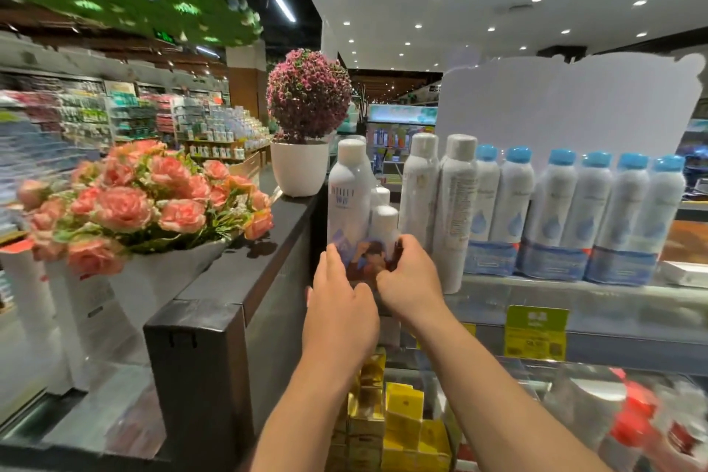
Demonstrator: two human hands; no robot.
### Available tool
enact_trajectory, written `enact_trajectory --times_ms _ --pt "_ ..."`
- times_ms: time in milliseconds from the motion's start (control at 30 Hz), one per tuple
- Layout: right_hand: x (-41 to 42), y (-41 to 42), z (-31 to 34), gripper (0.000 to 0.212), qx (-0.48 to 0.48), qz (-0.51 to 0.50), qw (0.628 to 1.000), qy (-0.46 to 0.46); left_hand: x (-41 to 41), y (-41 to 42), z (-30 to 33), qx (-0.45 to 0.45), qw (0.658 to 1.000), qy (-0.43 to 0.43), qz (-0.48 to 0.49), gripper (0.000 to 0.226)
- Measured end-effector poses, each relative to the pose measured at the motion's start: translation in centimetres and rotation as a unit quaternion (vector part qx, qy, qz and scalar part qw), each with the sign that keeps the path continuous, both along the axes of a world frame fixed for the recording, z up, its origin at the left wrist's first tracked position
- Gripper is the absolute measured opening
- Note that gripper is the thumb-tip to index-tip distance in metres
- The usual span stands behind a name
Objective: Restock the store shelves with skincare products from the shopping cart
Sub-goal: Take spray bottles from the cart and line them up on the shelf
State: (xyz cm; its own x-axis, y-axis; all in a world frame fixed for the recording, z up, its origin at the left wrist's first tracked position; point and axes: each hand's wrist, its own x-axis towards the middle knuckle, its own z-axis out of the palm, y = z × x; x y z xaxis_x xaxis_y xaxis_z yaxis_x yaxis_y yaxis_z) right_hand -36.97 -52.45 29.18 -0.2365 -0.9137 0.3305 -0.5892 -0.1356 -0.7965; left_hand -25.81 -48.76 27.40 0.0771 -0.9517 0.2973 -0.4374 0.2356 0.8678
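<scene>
A shrink-wrapped pack of white spray bottles (354, 203), one tall and smaller ones beside it, stands at the left end of the glass shelf (574, 291). My left hand (339, 303) holds the pack's lower left side with the thumb up its edge. My right hand (408, 276) grips the pack's lower right side with curled fingers. Two tall white spray cans (436, 203) stand just right of the pack. The shopping cart is out of view.
Blue-capped white bottles (574, 211) fill the shelf to the right. A dark counter (245, 272) on the left carries pink roses (145, 199) and a potted pink flower ball (306, 119). Yellow boxes (402, 425) and a yellow price tag (536, 331) sit below.
</scene>
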Motion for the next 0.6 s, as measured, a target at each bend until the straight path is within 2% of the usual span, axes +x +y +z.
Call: enact_trajectory --times_ms 167,300,600 --pt "-0.6 -0.4 0.0 0.035 0.014 0.005 0.999 0.039 -0.1 -0.3 -0.2 0.030 0.999 -0.031 0.001 0.068" --pt "-0.8 -0.5 -0.1 0.039 0.008 -0.010 0.994 0.111 -0.4 0.2 0.0 0.044 0.996 -0.077 0.010 0.069" --pt "-0.6 -1.4 -0.1 0.039 -0.004 -0.033 0.995 0.097 -0.5 -1.2 1.6 0.089 0.980 -0.177 0.000 0.073"
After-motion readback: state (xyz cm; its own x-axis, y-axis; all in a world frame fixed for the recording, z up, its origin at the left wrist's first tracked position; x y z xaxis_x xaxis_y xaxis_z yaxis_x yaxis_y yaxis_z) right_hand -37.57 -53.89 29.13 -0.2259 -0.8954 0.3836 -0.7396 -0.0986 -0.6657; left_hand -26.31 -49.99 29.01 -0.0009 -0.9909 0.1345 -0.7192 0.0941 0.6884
